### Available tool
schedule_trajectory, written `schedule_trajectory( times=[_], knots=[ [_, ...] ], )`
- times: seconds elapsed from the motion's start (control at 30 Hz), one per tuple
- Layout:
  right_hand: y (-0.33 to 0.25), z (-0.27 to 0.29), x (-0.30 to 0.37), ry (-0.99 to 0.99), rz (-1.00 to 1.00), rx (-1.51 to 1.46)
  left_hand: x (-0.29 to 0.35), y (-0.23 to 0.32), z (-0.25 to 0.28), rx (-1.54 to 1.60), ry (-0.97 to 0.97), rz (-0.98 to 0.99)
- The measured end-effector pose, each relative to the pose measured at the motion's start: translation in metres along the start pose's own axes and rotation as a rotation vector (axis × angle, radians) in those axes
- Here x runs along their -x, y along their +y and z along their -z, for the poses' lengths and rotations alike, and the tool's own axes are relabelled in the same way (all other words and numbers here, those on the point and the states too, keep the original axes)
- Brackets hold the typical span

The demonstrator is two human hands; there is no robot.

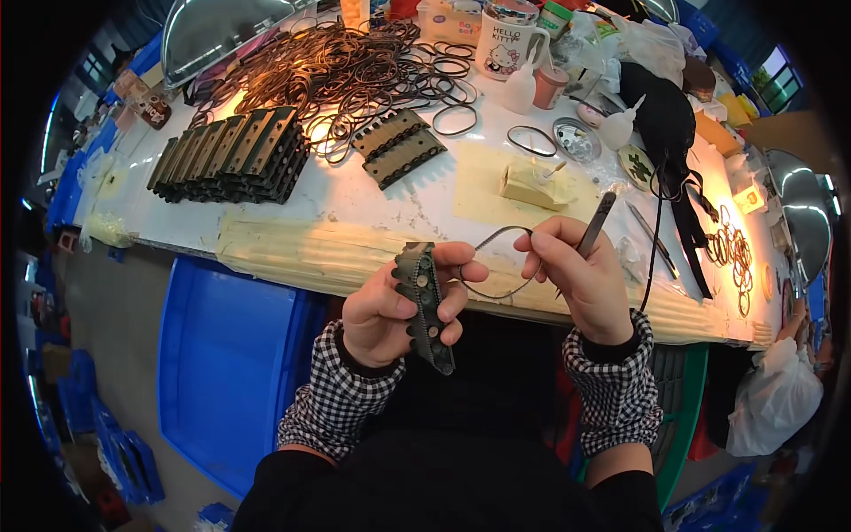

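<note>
**Hands work just off the table edge**

The left hand [390, 310] grips a flat green strip [424, 306] with round studs. The right hand [581, 270] pinches a thin black ring [496, 266] and a dark tool [596, 223]. Both hang over open space before the table [266, 244].

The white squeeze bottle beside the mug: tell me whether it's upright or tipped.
Upright: the white squeeze bottle stands on its base beside the mug, nozzle pointing up.

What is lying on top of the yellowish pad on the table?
On the yellowish pad sits a pale yellow block with a small white-tipped stick resting on it. Whatever lies under the block is covered and cannot be seen.
</note>
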State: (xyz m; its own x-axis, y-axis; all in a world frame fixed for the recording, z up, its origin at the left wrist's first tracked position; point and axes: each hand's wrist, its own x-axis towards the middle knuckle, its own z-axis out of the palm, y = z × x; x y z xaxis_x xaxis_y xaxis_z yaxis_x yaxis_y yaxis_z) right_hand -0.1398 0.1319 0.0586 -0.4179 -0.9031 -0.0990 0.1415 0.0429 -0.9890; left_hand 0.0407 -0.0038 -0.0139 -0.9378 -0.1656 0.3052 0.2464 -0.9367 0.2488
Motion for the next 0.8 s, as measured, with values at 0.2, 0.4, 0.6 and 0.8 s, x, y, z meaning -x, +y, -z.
schedule_trajectory(
  times=[0.2, 0.4, 0.6, 0.8],
  knots=[
    [0.0, -0.003, 0.004, -0.085, -0.038, 0.123, -0.003, -0.001, 0.004, 0.112, 0.005, -0.02],
    [0.0, -0.007, 0.006, -0.121, 0.004, 0.146, -0.001, -0.003, 0.005, 0.196, -0.015, -0.009],
    [0.0, -0.012, 0.002, 0.011, 0.014, 0.07, -0.001, -0.007, 0.006, 0.298, -0.078, 0.023],
    [-0.002, -0.007, 0.005, -0.115, -0.053, 0.091, -0.001, -0.007, 0.003, 0.289, -0.064, 0.026]
  ],
)
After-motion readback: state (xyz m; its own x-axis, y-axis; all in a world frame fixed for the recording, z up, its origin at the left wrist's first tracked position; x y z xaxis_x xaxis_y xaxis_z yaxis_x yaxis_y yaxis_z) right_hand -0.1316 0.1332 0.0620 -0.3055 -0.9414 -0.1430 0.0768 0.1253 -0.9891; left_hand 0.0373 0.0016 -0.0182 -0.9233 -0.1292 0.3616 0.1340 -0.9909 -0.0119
